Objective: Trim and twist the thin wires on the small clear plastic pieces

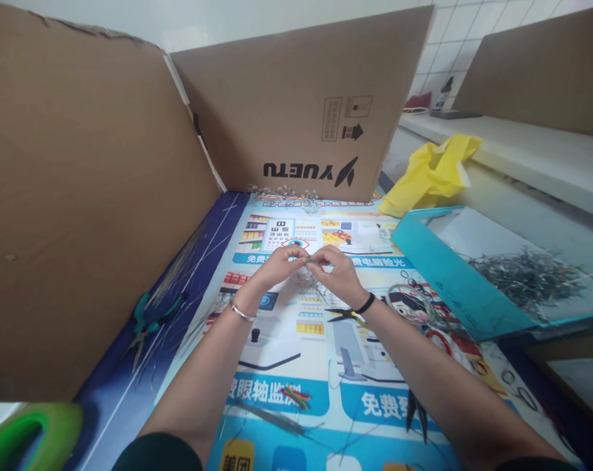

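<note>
Over the middle of the printed poster [284, 353], my left hand [283, 263] and my right hand [336, 271] meet fingertip to fingertip. Both pinch a small piece of wirework [306, 280], whose thin silvery strands hang below the fingers. Most of it is covered by my fingers, so its shape is unclear. Black-tipped pliers [344, 315] with yellow on them lie just under my right wrist. Teal-handled pliers [146, 322] rest to the left of my left forearm. A small bundle of coloured strands [295, 396] lies on the poster between my forearms.
Cardboard panels [277, 104] stand at the back and left. On the right, a teal box [453, 288] holds a heap of cut wire [532, 278], beside a yellow bag [431, 176]. Wire coils [414, 304] lie near my right forearm. A green roll [36, 432] sits front left.
</note>
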The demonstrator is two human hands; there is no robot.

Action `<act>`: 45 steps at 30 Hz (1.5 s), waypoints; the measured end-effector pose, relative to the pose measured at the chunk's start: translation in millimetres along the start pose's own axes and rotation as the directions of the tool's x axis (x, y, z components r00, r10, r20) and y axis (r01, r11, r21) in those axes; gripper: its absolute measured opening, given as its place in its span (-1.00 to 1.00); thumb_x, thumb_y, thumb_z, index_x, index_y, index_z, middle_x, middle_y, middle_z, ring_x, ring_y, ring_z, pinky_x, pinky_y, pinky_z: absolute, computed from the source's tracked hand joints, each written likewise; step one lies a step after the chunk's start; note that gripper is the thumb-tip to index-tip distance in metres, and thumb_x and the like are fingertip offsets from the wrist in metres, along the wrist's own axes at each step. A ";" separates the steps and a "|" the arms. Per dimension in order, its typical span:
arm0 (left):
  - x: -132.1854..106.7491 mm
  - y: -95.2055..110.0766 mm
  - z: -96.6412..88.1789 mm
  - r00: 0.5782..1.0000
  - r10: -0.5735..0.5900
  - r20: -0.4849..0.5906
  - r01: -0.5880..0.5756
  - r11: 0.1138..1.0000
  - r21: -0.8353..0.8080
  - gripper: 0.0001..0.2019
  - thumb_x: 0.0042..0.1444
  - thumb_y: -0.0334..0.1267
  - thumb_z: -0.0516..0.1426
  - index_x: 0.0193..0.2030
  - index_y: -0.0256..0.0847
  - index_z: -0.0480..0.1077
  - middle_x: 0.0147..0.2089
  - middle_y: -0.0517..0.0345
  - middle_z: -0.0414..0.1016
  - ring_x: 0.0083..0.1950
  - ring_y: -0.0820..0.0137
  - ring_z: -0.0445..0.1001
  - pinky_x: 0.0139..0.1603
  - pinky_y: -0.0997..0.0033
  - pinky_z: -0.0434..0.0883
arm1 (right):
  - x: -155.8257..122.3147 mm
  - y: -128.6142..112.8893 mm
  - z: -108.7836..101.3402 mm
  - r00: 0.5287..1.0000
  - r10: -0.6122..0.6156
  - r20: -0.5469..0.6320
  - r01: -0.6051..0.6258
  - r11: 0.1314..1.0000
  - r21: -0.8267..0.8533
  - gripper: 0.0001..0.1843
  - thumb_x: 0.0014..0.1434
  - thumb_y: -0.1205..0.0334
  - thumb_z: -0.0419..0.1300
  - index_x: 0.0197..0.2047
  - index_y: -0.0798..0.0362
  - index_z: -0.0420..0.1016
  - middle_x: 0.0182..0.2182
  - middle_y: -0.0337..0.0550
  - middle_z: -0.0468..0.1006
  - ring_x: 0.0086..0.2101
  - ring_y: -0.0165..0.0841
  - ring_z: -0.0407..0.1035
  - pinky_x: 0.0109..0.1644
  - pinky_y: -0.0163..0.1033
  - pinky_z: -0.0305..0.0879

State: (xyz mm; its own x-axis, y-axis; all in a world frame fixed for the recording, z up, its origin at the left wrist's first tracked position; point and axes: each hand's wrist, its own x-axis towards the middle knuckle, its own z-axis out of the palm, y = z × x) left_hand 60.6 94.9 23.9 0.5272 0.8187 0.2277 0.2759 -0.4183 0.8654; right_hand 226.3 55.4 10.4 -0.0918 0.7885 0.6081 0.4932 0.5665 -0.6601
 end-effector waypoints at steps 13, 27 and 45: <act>-1.5 4.9 1.1 1.000 -0.001 0.019 0.001 1.000 0.007 -0.83 0.05 -0.23 0.06 -0.44 -0.28 0.37 -0.39 0.18 0.36 -0.29 0.42 0.31 -0.18 0.42 0.25 | 1.0 -1.6 -0.6 0.999 0.036 0.024 -0.036 0.999 0.025 -0.93 0.05 0.27 0.14 -0.33 0.03 0.40 -0.45 -0.20 0.40 -0.44 -0.41 0.30 -0.34 -0.28 0.26; -0.9 5.5 2.9 0.999 0.023 0.032 -0.024 0.999 0.028 -0.85 0.05 -0.25 0.06 -0.44 -0.26 0.38 -0.39 0.17 0.38 -0.28 0.41 0.32 -0.17 0.42 0.27 | 0.2 1.6 1.6 0.997 0.012 0.078 -0.003 0.993 -0.117 -0.82 0.11 0.31 -0.06 -0.52 -0.01 0.10 -0.54 -0.23 0.23 -0.46 -0.36 0.15 -0.36 -0.26 0.09; -0.3 6.1 4.4 1.000 0.006 0.006 -0.006 0.999 0.036 -0.85 0.03 -0.24 0.08 -0.45 -0.27 0.38 -0.40 0.16 0.40 -0.30 0.41 0.33 -0.21 0.42 0.27 | 3.4 3.3 -0.1 0.997 0.077 0.021 -0.078 0.996 0.037 -0.68 0.02 0.21 0.07 -0.68 0.00 0.07 -0.59 -0.23 0.27 -0.48 -0.39 0.21 -0.37 -0.27 0.15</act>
State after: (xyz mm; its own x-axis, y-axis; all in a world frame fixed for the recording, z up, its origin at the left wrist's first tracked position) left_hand 65.7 90.3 27.1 0.5340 0.8136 0.2299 0.3013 -0.4372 0.8474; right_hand 227.7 59.9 10.3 -0.0717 0.8349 0.5457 0.4667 0.5116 -0.7214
